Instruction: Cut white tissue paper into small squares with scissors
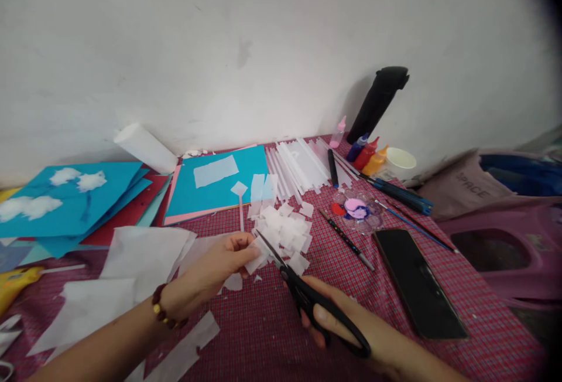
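Between the thumb and fingers of my left hand (235,256) is a small piece of thin white paper (255,253). My right hand (338,306) grips black-handled scissors (302,291), thumb and fingers in the loops. The blades lie at the edge of the white piece; whether they are parted is hard to tell. Just beyond the blades is a heap of cut white paper squares (285,227). One square sits at the end of a thin white stick (241,209). Larger white sheets (140,256) lie left of my left hand, and a torn strip (188,347) lies nearer me.
Blue card (211,183) and white sticks (294,165) lie toward the wall. On the right are a paint palette (357,212), paint bottles (366,153), a pencil (346,240) and a phone (419,282). A yellow glue gun (17,285) is at the left edge.
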Motion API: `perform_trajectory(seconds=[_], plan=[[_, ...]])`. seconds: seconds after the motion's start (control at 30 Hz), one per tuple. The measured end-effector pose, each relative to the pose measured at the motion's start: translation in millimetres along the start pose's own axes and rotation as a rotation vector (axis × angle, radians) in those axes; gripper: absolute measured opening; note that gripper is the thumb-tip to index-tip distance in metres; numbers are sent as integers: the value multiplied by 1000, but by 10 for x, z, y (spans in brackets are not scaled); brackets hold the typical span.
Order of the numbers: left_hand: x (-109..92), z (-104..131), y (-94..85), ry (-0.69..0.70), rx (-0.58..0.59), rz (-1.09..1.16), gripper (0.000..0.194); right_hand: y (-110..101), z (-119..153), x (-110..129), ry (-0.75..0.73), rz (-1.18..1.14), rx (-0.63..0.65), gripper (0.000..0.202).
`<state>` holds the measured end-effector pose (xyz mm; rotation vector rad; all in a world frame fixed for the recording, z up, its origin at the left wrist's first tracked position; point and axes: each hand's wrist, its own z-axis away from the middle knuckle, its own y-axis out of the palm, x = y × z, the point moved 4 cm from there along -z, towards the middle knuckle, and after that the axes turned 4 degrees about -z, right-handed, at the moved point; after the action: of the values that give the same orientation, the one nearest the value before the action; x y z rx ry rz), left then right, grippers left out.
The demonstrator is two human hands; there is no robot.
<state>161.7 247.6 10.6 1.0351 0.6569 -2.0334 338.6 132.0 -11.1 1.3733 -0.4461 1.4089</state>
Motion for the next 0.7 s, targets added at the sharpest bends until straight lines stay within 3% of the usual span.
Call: perform_trajectory(seconds=[0.2,0.3,0.47,0.7], plan=[[0,-43,53,-14,37,29,21,-29,-10,-78,23,-46,-52,56],[27,-53,46,-33,54,58,20,-79,-6,-153,52,-82,-119,64],[78,-71,-60,-41,-24,83,19,-106,61,-93,11,-71,-75,69],[-73,-89,-174,73,-147,168,20,-110,134,-93,39,-70,-8,64]])
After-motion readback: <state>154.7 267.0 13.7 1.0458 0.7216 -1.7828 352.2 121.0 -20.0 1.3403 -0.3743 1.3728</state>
